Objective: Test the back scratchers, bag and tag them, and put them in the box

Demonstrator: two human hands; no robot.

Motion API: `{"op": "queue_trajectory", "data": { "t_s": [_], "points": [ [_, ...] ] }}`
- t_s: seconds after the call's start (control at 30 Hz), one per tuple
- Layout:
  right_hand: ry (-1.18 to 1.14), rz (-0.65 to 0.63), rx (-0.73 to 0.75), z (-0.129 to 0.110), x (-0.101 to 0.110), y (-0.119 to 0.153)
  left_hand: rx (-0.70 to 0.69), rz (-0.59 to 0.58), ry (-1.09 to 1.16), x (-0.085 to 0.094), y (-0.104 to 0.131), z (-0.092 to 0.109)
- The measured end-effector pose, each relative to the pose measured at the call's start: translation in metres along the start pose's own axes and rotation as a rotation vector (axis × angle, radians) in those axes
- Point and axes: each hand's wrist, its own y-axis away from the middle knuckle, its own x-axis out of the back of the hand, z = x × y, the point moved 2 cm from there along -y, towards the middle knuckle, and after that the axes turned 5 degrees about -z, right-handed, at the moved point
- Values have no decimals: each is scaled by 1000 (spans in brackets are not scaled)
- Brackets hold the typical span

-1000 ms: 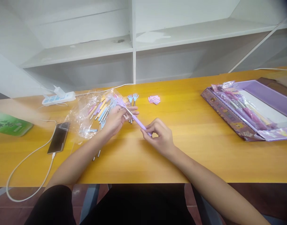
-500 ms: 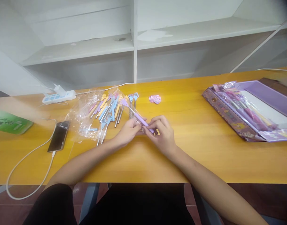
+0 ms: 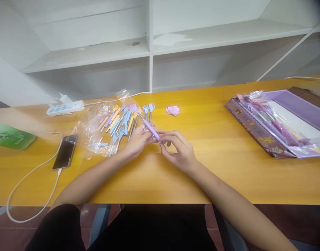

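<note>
A purple back scratcher [image 3: 151, 130] with a claw-shaped head is held slantwise over the table, its head up and to the left. My left hand [image 3: 137, 141] is closed around its handle from the left, with a bit of clear plastic showing at the fingers. At the handle's lower end, my right hand [image 3: 179, 150] pinches with thumb and fingertips. Just beyond my left hand lies a pile of back scratchers [image 3: 120, 120] in blue, yellow, purple and pink, partly on crumpled clear plastic [image 3: 90, 122].
Small pink cards [image 3: 172, 111] lie behind my hands. To the right stands an open purple box [image 3: 256, 129] holding wrapped back scratchers. At left are a phone [image 3: 65, 152] on a white cable, a power strip [image 3: 65, 108] and a green package [image 3: 13, 135]. White shelves [image 3: 150, 45] rise behind.
The purple back scratcher has shifted up and left with my left hand, and stands a little steeper. My right fingertips have moved from along the handle to its end.
</note>
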Motion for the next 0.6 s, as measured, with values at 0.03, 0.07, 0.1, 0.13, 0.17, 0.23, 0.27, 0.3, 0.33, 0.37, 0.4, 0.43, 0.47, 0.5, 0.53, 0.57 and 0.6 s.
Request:
{"op": "queue_trajectory", "data": {
  "t_s": [0.03, 0.07, 0.1, 0.13, 0.17, 0.23, 0.27, 0.3, 0.33, 0.37, 0.4, 0.43, 0.47, 0.5, 0.53, 0.57, 0.6],
  "points": [
    [-1, -4, -4, 0, 0, 0, -2, -1, 4, 0, 0, 0],
    [-3, -5, -8, 0, 0, 0, -5, -1, 5, 1, 0, 0],
    [-6, -3, -10, 1, 0, -1, -6, -3, 2, 1, 0, 0],
    [-9, -2, -10, 1, 0, -1, -5, -3, -5, 1, 0, -2],
    [-9, 1, -10, 1, 0, -1, -4, -2, -18, 2, 0, -4],
    [6, 10, -8, 2, 0, -2, -1, 1, -63, 1, 0, -9],
    [22, 16, -3, 2, 0, -2, 1, -3, -89, 1, 1, -11],
    [43, 23, 5, 2, 1, -3, 1, -12, -114, 0, 1, -14],
    [67, 28, 15, 3, 2, -3, 2, -27, -136, -1, 2, -16],
    [94, 32, 27, 3, 2, -3, 1, -49, -155, -2, 3, -19],
    [120, 35, 39, 3, 3, -4, -2, -74, -175, -3, 3, -20],
    [144, 39, 49, 4, 5, -4, -7, -97, -199, -4, 4, -22],
    [164, 43, 56, 4, 6, -4, -13, -115, -230, -5, 4, -23],
    [178, 49, 59, 4, 7, -5, -17, -127, -265, -5, 5, -25],
    [186, 55, 58, 5, 7, -5, -19, -139, -299, -5, 5, -26],
    [191, 60, 56, 5, 8, -5, -19, -149, -328, -4, 6, -27],
    [193, 63, 53, 5, 8, -5, -20, -158, -353, -3, 6, -28]
  ]
}}
